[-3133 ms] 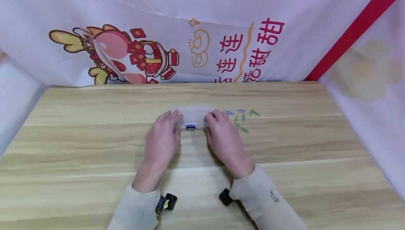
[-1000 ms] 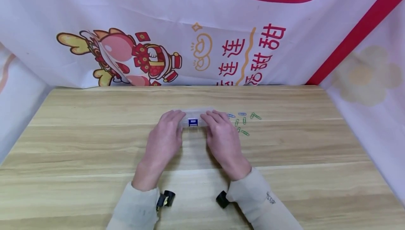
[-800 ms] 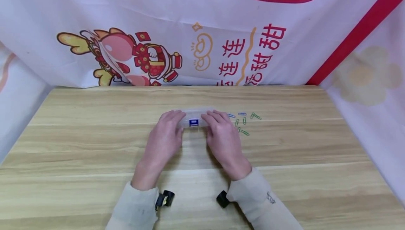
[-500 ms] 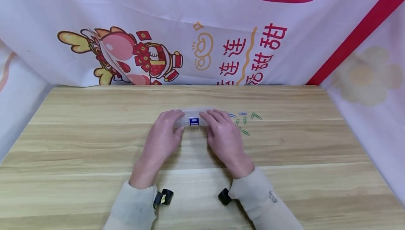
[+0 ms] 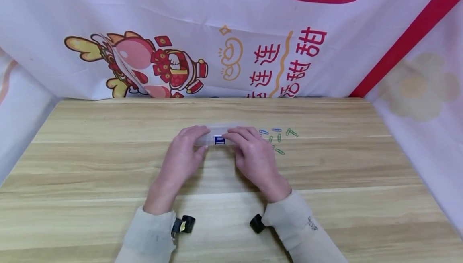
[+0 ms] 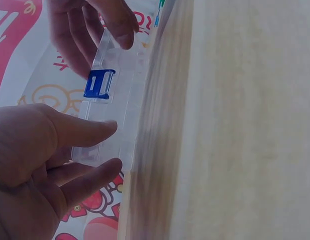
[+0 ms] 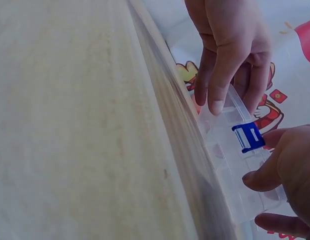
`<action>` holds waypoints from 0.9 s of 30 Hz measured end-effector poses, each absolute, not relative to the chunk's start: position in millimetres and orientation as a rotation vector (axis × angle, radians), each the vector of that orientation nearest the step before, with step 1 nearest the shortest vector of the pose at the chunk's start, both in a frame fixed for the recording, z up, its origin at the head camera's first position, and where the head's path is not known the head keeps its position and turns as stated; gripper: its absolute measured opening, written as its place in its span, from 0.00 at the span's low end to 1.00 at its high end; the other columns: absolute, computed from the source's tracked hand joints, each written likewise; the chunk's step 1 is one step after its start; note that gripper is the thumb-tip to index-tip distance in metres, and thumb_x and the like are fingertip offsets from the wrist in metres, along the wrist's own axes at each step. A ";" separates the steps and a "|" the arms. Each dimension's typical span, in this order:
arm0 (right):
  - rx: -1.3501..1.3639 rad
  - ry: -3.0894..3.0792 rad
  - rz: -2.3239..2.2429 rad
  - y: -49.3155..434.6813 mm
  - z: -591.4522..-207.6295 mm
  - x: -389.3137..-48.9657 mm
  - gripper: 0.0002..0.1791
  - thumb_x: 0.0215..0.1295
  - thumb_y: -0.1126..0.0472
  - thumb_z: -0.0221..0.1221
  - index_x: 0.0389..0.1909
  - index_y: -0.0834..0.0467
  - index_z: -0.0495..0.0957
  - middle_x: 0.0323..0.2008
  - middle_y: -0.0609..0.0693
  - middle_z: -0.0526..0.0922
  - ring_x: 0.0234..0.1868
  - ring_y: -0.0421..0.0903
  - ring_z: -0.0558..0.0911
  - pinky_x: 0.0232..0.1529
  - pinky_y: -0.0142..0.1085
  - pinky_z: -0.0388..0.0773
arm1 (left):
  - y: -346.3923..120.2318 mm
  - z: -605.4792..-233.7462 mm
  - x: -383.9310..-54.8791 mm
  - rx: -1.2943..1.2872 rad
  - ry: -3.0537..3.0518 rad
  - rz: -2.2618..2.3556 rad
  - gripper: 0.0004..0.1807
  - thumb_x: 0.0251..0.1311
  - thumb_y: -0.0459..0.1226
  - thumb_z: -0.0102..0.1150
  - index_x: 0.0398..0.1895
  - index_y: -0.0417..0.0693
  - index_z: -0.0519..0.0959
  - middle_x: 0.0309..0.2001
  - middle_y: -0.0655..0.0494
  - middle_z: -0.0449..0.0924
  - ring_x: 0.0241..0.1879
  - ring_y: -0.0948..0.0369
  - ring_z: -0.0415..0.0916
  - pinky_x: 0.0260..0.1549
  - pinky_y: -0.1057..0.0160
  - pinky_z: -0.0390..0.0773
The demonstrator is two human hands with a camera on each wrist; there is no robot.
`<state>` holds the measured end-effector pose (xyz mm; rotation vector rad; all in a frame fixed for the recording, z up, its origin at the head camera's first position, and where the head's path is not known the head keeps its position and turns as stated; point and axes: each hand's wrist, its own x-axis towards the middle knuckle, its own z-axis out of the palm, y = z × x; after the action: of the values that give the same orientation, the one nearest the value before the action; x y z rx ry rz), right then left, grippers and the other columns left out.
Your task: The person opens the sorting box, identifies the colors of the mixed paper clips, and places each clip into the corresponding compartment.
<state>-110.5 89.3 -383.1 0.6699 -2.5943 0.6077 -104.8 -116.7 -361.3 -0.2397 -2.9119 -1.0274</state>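
– Fingertips of the right hand (image 5: 255, 152) have slid inward over the last half second, reaching the blue latch (image 5: 219, 140), and the left hand (image 5: 181, 150) has swung slightly outward at the wrist.

– And the thing they hold?

– Clear plastic box (image 6: 124, 106), mid-table between both hands, latch side toward the person. Whether its base sits flat on the wooden table (image 5: 90, 182), I can't tell.

– How are the fingers set?

– Each hand curls round one end, thumb at the front, fingers over the top. One right fingertip meets the latch; whether it presses, I can't say.

– Heavy, do you think?

– Light, I'd judge, with thin walls. Stiff but a little springy mid-span, probably slippery, and liable to crack if squeezed hard.

– Best hold, then?

– Both end walls, thumbs low in front, one fingertip spared for the latch. Mind those green paper clips (image 5: 279, 137) just beside the right hand; a nudge could scatter them.
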 end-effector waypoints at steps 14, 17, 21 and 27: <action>0.654 -2.634 0.703 93.6 -383.3 -114.2 0.27 0.64 0.77 0.65 0.56 0.45 0.87 0.59 0.42 0.88 0.58 0.45 0.82 0.55 0.40 0.90 | -118.7 -360.9 -104.8 -0.246 -2.919 -1.089 0.28 0.69 0.29 0.69 0.72 0.46 0.80 0.74 0.45 0.77 0.76 0.45 0.71 0.78 0.42 0.73; 0.630 -2.654 0.748 93.7 -383.1 -114.8 0.28 0.64 0.78 0.64 0.56 0.46 0.87 0.59 0.42 0.88 0.57 0.46 0.80 0.55 0.41 0.89 | -117.7 -361.1 -105.0 -0.247 -2.918 -1.087 0.28 0.69 0.29 0.69 0.72 0.47 0.80 0.74 0.45 0.77 0.76 0.45 0.72 0.78 0.42 0.73; 0.613 -2.667 0.756 93.9 -383.2 -114.8 0.28 0.64 0.78 0.63 0.56 0.45 0.87 0.59 0.42 0.88 0.57 0.46 0.80 0.54 0.41 0.88 | -117.2 -361.6 -105.1 -0.250 -2.917 -1.085 0.27 0.69 0.30 0.69 0.71 0.47 0.80 0.74 0.45 0.78 0.76 0.45 0.72 0.78 0.42 0.74; 0.617 -2.663 0.752 94.0 -382.8 -114.7 0.27 0.65 0.78 0.63 0.56 0.46 0.87 0.59 0.43 0.88 0.58 0.46 0.80 0.56 0.41 0.88 | -117.3 -361.0 -105.0 -0.246 -2.927 -1.084 0.27 0.70 0.30 0.69 0.72 0.48 0.79 0.74 0.46 0.77 0.75 0.46 0.72 0.77 0.42 0.75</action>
<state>-114.7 94.0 -382.8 0.6174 -2.6627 0.7522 -105.0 -117.3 -361.0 -0.2462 -2.9272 -1.0840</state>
